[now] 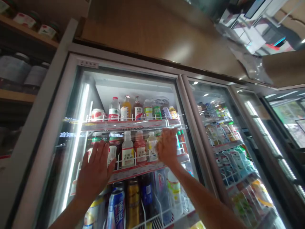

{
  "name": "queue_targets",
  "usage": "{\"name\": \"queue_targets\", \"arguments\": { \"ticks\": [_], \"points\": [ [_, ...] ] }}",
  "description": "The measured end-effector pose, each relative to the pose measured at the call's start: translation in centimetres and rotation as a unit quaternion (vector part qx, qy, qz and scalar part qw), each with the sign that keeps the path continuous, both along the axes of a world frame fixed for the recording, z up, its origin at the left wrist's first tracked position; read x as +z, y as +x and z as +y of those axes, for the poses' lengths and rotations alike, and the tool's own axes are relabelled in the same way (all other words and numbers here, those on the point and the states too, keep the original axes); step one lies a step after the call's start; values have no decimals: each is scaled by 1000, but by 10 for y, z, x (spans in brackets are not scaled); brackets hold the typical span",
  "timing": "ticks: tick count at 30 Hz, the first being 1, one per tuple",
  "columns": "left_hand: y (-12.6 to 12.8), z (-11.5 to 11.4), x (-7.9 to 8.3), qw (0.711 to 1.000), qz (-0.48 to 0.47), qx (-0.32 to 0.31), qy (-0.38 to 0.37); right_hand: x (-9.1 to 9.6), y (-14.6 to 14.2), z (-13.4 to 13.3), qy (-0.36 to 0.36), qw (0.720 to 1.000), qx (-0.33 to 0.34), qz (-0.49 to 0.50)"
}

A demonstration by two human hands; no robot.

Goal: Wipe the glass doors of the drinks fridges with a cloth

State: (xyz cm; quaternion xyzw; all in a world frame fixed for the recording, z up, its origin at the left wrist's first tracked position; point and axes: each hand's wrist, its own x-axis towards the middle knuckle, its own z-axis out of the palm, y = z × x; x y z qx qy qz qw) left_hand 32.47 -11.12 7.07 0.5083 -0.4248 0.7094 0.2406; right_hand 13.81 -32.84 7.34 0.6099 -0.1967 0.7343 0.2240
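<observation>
I face a glass-door drinks fridge [71,105] with lit shelves. My left hand [95,170] lies flat with fingers spread, open, against the left door's glass in front of the second shelf. My right hand [167,147] is raised near the right side of the same door, by the second shelf [143,168]; its fingers look curled and blurred, and nothing shows in them. Behind the glass stand several bottles [128,149] on the second shelf, more bottles [114,109] on the top shelf, and cans [116,206] on the shelf below.
A second glass door [214,127] with packed drink shelves adjoins on the right, and further fridge doors [269,136] run off to the right. Wooden shelves with jars [26,20] stand at the upper left. A wooden panel [147,35] tops the fridge.
</observation>
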Motion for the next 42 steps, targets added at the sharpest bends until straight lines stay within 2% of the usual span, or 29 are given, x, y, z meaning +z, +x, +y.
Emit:
{"name": "queue_targets", "arguments": {
  "ticks": [2,3,5,7,9,11,12,14,16,18,19,21,23,25,26,28,31,33,35,36,39,41,42],
  "points": [
    [1,1,-2,1000,1,-5,2,-7,31,39,-62,993,14,101],
    [1,2,-4,1000,2,-7,5,-9,38,50,-88,985,21,147],
    [2,4,-12,1000,5,-8,16,-8,32,50,-106,974,21,197],
    [1,6,-22,1000,1,-4,19,5,9,29,-55,986,-1,158],
    [-1,7,-31,1000,-3,5,16,26,-8,7,38,997,-16,62],
    [-2,6,-36,1000,1,17,11,43,-4,5,84,996,-12,7],
    [-2,6,-37,1000,3,23,12,46,7,15,77,997,-6,12],
    [-1,6,-36,999,-5,34,15,38,39,50,14,997,9,76],
    [3,13,-36,999,-22,44,22,21,66,85,-89,981,33,167],
    [12,27,-38,997,-29,58,35,9,74,99,-161,958,45,235],
    [17,36,-41,997,-29,67,39,9,69,96,-165,955,43,243],
    [32,56,-47,995,-28,87,39,23,50,76,-111,972,26,208],
    [47,75,-55,994,-26,102,30,46,36,55,-6,993,16,114],
    [61,90,-59,994,-18,107,22,62,39,56,48,997,23,60],
    [66,96,-59,994,-10,105,18,62,49,68,39,996,32,68],
    [71,104,-55,996,5,93,7,45,80,109,-38,987,59,141],
    [65,108,-39,997,27,66,-13,-4,131,175,-152,952,118,238],
    [57,107,-30,998,40,44,-22,-28,147,193,-223,924,151,270],
    [49,104,-26,999,39,18,-28,-35,139,182,-237,919,146,280],
    [46,103,-27,999,33,7,-27,-32,128,167,-218,929,129,268],
    [45,100,-36,1000,14,-6,-11,-12,89,118,-85,983,63,151],
    [48,97,-43,1000,20,-10,-1,-6,80,105,-2,997,39,60],
    [49,94,-46,1000,23,-15,0,-8,83,108,9,999,36,39]
  ]
}}
